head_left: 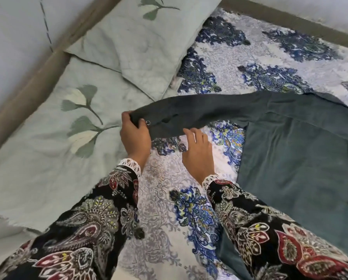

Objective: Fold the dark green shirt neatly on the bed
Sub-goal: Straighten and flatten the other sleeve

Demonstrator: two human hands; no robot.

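Sleeve fold time

My left hand [134, 136] pinches the dark green shirt [294, 154] by its cuff; right hand [197, 150] relaxed underneath. Body's spread rightward, so I'd keep the sleeve taut crossing over.

You are working in soft, even, fairly bright light with a cool cast. Shadows are lying faint beneath the lifted sleeve [189, 116] of the dark green shirt [294, 158]. The bedspread [165, 188] is glaring almost white just beside your right hand [197, 150]. The wide lens is bending the bed frame [28, 87] at the edges, and the whole view is looking slightly soft and compressed.
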